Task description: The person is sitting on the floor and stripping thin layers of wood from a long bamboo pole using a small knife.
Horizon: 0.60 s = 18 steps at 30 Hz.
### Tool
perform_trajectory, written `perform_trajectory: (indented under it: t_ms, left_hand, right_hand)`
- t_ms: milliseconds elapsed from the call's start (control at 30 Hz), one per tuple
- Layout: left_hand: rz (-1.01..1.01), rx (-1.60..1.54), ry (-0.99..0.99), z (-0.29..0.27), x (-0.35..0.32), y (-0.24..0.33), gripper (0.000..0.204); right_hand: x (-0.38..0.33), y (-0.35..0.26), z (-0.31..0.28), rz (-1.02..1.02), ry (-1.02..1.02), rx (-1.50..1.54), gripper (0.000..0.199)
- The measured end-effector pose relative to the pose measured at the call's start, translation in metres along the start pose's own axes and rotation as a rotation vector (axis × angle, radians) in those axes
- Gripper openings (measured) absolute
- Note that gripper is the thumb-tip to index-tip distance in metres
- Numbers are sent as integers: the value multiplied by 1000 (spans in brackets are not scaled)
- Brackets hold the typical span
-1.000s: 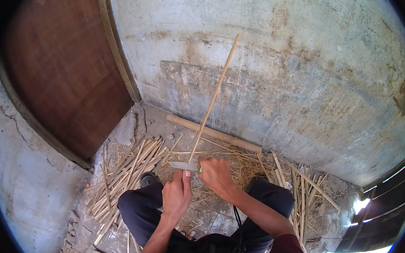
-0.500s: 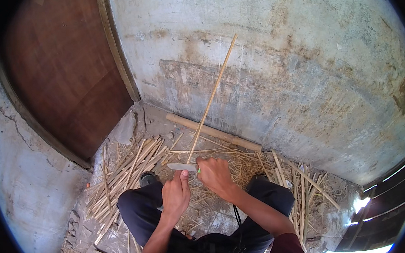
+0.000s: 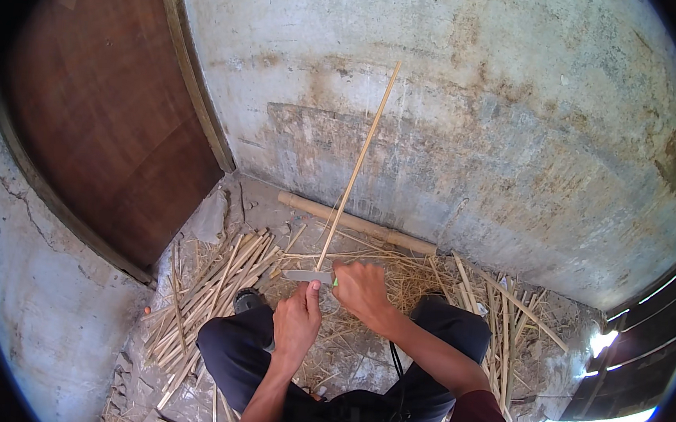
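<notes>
A long, thin bamboo strip slants up and away from me, its far end standing out against the wall. My left hand is closed on its near end, thumb on top, just below the blade. The part of the strip inside the fingers is hidden. In my right hand is a knife, gripped by its handle, of which only a bit of green shows. Its wide grey blade points left and lies across the strip, right by the left thumb.
Split bamboo strips lie heaped at the left, and more sticks at the right. A thick bamboo pole rests along the foot of the stained wall. Shavings litter the floor between my knees. A brown door stands at the left.
The strip's far end has swung slightly right and down. Both hands and the knife have shifted a little to the right, with the blade still across the strip.
</notes>
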<state>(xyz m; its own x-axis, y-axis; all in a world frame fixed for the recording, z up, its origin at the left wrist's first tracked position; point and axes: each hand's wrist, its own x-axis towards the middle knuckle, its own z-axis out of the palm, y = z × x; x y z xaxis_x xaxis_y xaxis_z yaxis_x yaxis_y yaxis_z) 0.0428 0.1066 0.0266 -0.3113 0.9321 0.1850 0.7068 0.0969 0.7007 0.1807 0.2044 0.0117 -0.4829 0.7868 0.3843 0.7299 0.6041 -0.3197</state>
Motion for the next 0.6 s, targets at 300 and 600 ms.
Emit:
perform_trajectory:
  t_ms: [300, 600]
  left_hand:
    - [37, 71, -17, 11, -5, -7, 31]
    - [50, 168, -157, 24, -46, -16, 29]
  right_hand:
    - [6, 8, 2, 13, -23, 8, 14]
    - [46, 104, -18, 269, 184, -115, 15]
